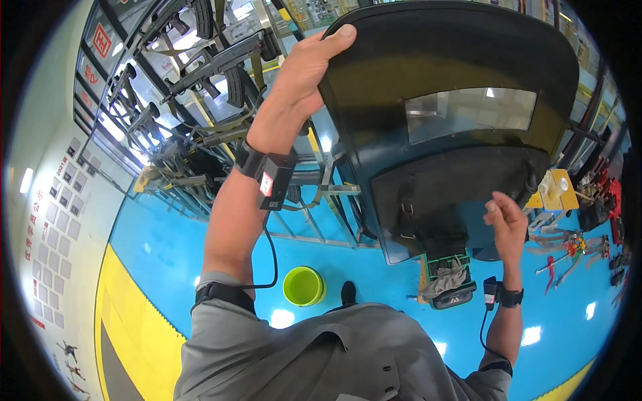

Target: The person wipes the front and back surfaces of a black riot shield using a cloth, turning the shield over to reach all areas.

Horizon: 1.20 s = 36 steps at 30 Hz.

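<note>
A large black shield (381, 55) stands upright before me, its inner face turned towards me. My left hand (321, 60) grips its upper left edge, the thumb lying over the rim. A clear viewing window (471, 115) is set in its upper half, held by small rivets. Lower down is a dark pad (426, 185) with metal buckles (407, 208) and a curved black handle (529, 175) on its right side. My right hand (506, 225) is in front of the pad's right part, below the handle, with fingers curled in and nothing visible in them.
Racks of rifles (220, 65) stand at the left and behind the shield. A lime-green bucket (304, 286) is on the blue floor near my foot. A grey rag (445, 278) lies on a green crate (465, 260). Tools (572, 248) lie on the floor at right, near a yellow stool (564, 188).
</note>
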Available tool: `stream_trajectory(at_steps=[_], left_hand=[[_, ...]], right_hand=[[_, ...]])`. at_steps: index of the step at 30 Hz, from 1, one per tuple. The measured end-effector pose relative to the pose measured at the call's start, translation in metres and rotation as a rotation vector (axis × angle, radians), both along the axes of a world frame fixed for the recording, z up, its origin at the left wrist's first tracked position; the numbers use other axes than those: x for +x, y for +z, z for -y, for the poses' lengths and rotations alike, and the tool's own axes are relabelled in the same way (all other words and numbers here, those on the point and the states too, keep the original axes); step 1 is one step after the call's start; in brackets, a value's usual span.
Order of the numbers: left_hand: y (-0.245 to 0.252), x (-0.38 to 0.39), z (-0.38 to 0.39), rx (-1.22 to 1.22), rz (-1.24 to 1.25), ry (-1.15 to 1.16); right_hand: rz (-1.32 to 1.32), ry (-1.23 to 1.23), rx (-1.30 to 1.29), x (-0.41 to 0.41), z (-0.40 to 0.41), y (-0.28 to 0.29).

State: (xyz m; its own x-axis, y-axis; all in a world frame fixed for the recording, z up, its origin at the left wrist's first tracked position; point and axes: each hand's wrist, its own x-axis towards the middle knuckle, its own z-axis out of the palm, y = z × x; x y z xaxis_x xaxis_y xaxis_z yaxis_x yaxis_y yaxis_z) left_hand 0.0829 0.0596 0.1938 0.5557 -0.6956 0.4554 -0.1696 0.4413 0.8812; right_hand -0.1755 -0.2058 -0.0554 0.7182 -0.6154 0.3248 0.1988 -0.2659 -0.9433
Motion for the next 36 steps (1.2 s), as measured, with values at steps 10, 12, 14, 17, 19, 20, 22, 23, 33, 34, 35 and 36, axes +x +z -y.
stream_trajectory(at_steps=[10, 12, 14, 17, 19, 20, 22, 23, 33, 34, 35, 36], left_hand=[[0.002, -0.006, 0.001, 0.035, -0.121, -0.048], [0.005, -0.012, -0.002, 0.042, -0.072, -0.062], [0.005, -0.016, 0.002, 0.039, -0.059, -0.071], [0.005, -0.015, 0.004, 0.043, -0.035, -0.067], [0.005, -0.015, 0.004, 0.047, -0.024, -0.063], [0.005, -0.015, 0.003, 0.051, -0.028, -0.041], [0.005, -0.017, 0.004, 0.048, -0.029, -0.027], [0.005, -0.021, 0.006, 0.053, -0.024, -0.041], [0.003, -0.010, -0.019, -0.107, -0.101, -0.132], [0.008, -0.007, -0.029, -0.114, -0.169, -0.160], [0.009, -0.004, -0.030, -0.112, -0.168, -0.154], [0.008, -0.001, -0.030, -0.224, -0.202, -0.115]], right_hand=[[0.325, -0.540, -0.472, 0.000, 0.134, 0.111], [0.262, -0.615, -0.646, 0.009, 0.106, 0.158], [0.287, -0.614, -0.806, 0.023, 0.091, 0.195], [0.491, -0.592, -1.143, 0.059, 0.050, 0.250], [0.553, -0.626, -1.332, 0.075, 0.013, 0.276], [0.557, -0.616, -1.312, 0.084, -0.013, 0.285], [0.560, -0.613, -1.301, 0.101, -0.012, 0.292], [0.459, -0.435, -1.263, 0.115, 0.012, 0.294], [0.244, -0.245, -1.323, 0.142, 0.016, 0.285], [0.248, -0.240, -1.320, 0.143, 0.017, 0.285], [0.262, -0.233, -1.306, 0.144, 0.018, 0.286], [0.272, -0.226, -1.295, 0.144, 0.020, 0.286]])
